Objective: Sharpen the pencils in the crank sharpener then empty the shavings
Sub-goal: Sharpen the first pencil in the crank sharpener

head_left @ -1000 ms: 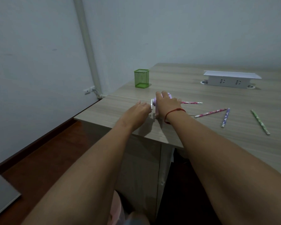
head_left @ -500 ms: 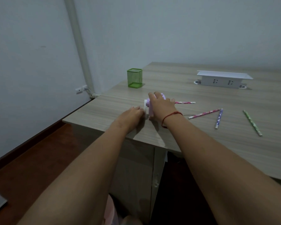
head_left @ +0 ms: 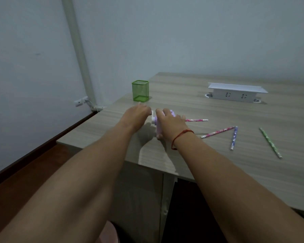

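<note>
Wood-grain laminate surface (head_left: 218, 163): all work is kept near its front-left corner, within easy reach of both arms.

White rectangular socket box (head_left: 235, 94) and green square mesh pencil cup (head_left: 140, 91): parked toward the back, well apart from the hands, so not in use for this step.

Right hand (head_left: 170, 125): clamped over the top of the lilac plastic crank sharpener (head_left: 170, 113), thumb down its near side. Judged as bracing the body against crank torque.

Left hand (head_left: 136, 114): set at the white crank end. Fingertips are hidden, so a pinch on the handle cannot be confirmed.

Pink patterned pencil (head_left: 197, 120): lying level, fed into the sharpener's right side, being sharpened by the look of it.

Second pink patterned pencil (head_left: 218, 132), blue patterned pencil (head_left: 234, 137) and green patterned pencil (head_left: 270, 142): laid loose to the right, presumably queued. Shavings not yet emptied.
</note>
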`<state>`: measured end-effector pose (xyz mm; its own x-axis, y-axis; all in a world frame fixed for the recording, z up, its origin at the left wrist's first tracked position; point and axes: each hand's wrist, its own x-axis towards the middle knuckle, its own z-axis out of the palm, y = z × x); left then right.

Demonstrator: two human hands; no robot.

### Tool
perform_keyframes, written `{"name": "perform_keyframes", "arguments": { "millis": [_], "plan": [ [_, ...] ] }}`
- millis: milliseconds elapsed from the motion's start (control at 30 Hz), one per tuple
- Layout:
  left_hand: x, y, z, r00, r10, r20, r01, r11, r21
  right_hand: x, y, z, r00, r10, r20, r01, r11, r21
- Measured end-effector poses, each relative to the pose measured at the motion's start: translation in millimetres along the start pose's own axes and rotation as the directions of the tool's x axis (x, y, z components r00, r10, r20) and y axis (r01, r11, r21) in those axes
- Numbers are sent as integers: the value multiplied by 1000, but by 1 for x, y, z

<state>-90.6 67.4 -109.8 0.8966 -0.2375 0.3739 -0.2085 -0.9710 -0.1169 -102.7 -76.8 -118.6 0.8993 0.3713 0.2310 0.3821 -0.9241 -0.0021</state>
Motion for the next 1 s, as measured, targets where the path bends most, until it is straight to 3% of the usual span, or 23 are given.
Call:
{"name": "perform_keyframes", "arguments": {
  "millis": [233,500,833,1000],
  "plan": [
    [-10,-1,-17,975,88,-202,-102,993,-59,0,-7,-7,999,28,29,-26,998,-63],
    [-43,11,-11,955,95,-282,-127,987,-98,2,-8,-1,999,42,-14,-43,998,-55],
    [-61,18,5,987,49,-156,-77,981,-179,11,-10,0,995,92,43,-91,996,-14],
    [-65,31,17,995,-72,61,86,963,-257,7,-5,-1,999,38,30,-38,999,-5]
  ]
}}
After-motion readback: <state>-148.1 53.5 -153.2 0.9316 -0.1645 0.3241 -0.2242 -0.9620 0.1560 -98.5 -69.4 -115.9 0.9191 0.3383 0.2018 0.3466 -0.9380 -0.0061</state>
